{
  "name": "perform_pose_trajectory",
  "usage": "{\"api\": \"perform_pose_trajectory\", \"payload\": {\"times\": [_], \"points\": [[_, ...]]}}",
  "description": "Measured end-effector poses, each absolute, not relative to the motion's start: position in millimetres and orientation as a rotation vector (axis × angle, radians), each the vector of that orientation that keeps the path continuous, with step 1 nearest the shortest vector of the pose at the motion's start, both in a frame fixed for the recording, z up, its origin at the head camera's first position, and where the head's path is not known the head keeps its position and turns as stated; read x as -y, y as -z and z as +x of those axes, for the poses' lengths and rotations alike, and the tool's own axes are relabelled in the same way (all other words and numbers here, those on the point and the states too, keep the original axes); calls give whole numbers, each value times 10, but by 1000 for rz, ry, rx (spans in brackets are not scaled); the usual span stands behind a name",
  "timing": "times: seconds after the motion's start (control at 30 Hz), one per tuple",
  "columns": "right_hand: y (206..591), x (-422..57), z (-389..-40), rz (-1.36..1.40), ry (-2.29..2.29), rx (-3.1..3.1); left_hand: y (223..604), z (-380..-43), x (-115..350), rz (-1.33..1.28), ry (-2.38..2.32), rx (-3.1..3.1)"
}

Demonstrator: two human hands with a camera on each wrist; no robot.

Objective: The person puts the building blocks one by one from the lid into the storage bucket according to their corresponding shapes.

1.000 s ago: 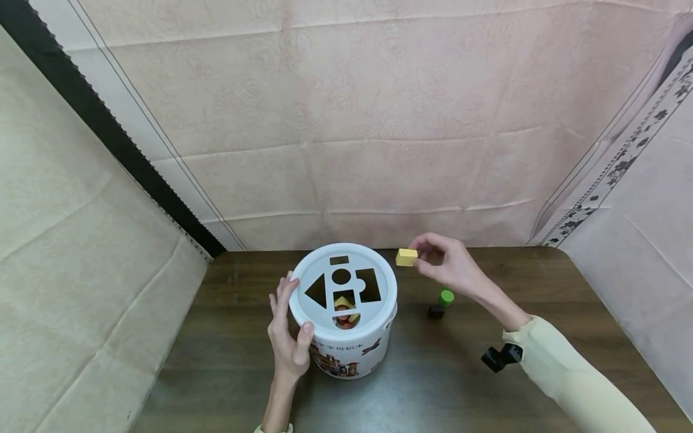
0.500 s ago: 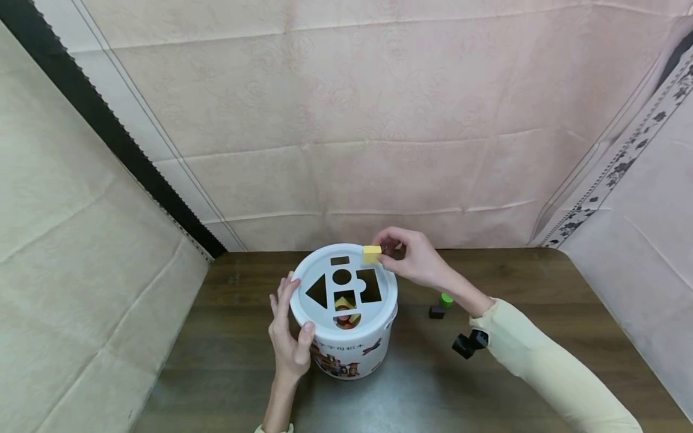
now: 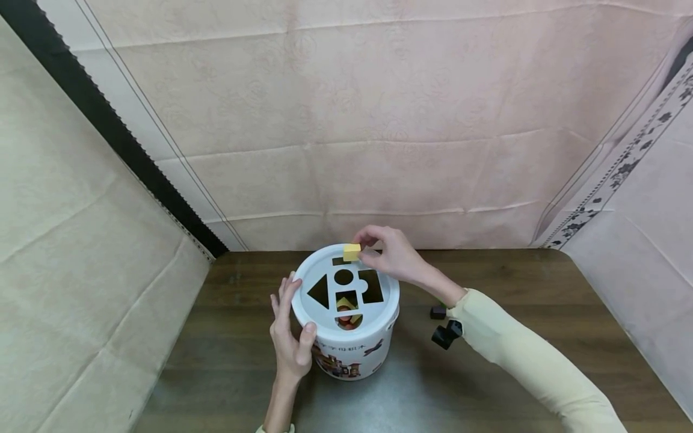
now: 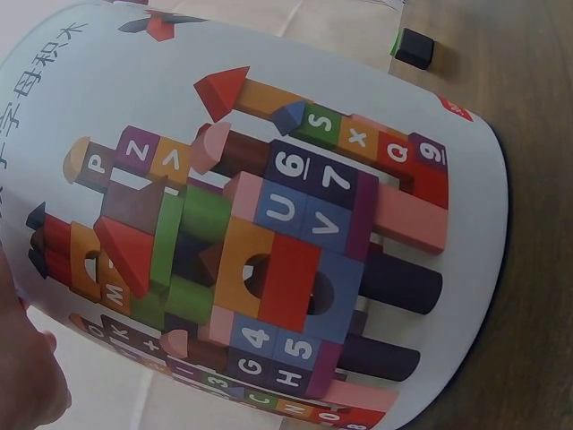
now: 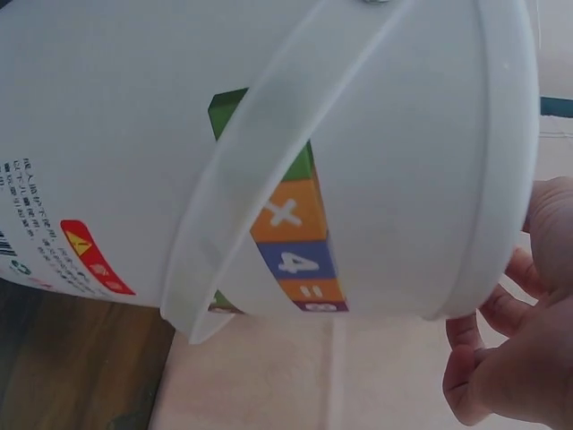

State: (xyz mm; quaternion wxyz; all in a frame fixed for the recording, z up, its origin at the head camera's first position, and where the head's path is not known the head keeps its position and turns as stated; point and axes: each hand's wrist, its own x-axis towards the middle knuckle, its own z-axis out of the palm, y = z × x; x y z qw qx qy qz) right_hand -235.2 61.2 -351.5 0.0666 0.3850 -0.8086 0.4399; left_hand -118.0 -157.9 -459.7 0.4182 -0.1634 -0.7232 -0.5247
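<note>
A white bucket (image 3: 373,355) with printed toy blocks on its side stands on the table, topped by a white lid (image 3: 373,316) with several shaped holes. My right hand (image 3: 394,255) pinches a yellow block (image 3: 351,252) between thumb and fingers, over the small rectangular hole at the lid's far side. The block partly covers that hole; in the right wrist view the bucket hides it. At the bucket's left, my left hand (image 3: 290,331) rests against the lid rim and wall, fingers spread, thumb toward the front. Yellow and reddish pieces show through the lid's nearer holes.
A black block (image 3: 438,313) lies on the wooden table (image 3: 227,361) right of the bucket, beside the right sleeve. A bit of green shows behind that block in the left wrist view. A white handle (image 5: 242,179) hangs along the bucket's side. Cloth (image 3: 406,120) screens surround the table.
My right hand has carried the yellow block leftward from beside the bucket to above the lid's far hole. The right sleeve now covers the green piece. My left hand stays in place.
</note>
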Motion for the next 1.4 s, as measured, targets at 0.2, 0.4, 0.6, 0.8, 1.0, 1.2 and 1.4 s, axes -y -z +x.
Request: {"api": "perform_pose_trajectory", "payload": {"times": [0.2,0.4,0.6,0.8,1.0,1.2,1.4], "points": [[3540,-529,-2378,1186,-1320,2436,4608,-1182,1583,-407,1325,1817],[3542,-478,-2374,1199,-1314,2454,4611,-1185,1583,-411,1328,1814],[3536,-464,-2372,1200,-1296,2466,4605,-1193,1579,-414,1323,1810],[3540,-463,-2359,1175,-1287,2498,4606,-1193,1579,-419,1320,1801],[3544,-547,-2339,1109,-1284,2517,4615,-1189,1575,-421,1321,1798],[3584,-845,-2385,950,-1314,2502,4619,-1199,1575,-424,1316,1791],[3751,-1316,-2440,798,-1371,2524,4622,-1207,1585,-425,1312,1785]]}}
